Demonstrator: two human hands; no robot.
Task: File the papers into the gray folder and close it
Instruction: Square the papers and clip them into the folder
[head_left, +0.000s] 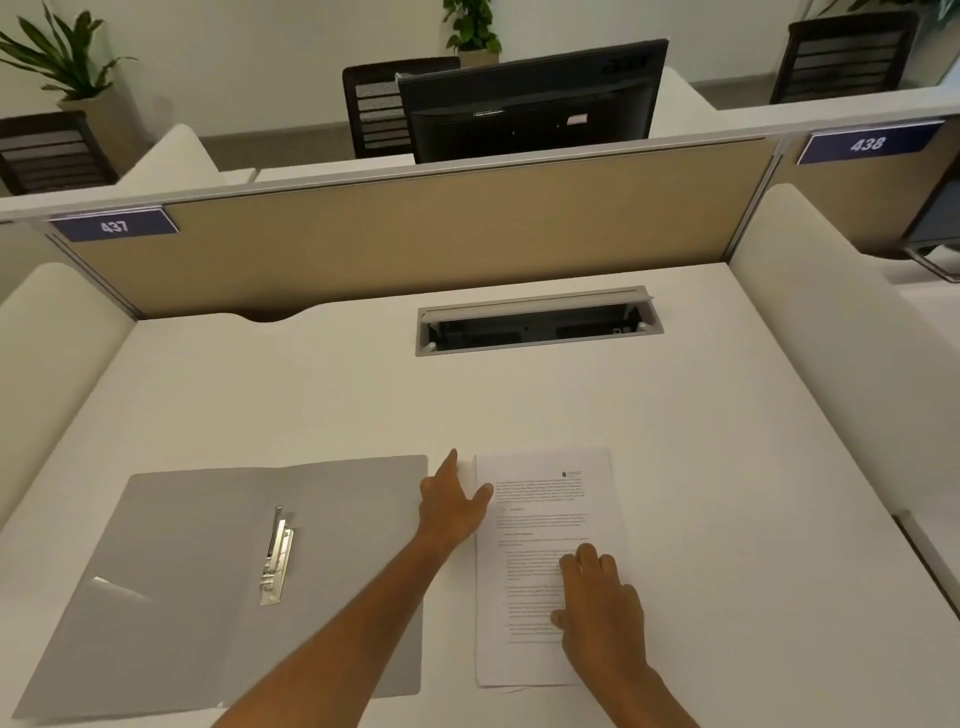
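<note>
The gray folder (171, 582) lies open and flat on the white desk at the near left, with a metal fastener clip (276, 558) along its middle fold. To its right lies a thin stack of printed papers (540, 519). My left hand (452, 501) reaches over the folder's right edge, fingers stretched out, thumb touching the stack's upper left edge. My right hand (597, 603) rests flat on the lower right part of the top sheet, fingers spread. Neither hand grips anything.
A grey cable-tray opening (535, 322) is set into the desk (727, 467) at the back. A tan partition (415, 234) bounds the far side and white side panels (831, 332) flank the desk. A black monitor (530, 98) stands beyond the partition.
</note>
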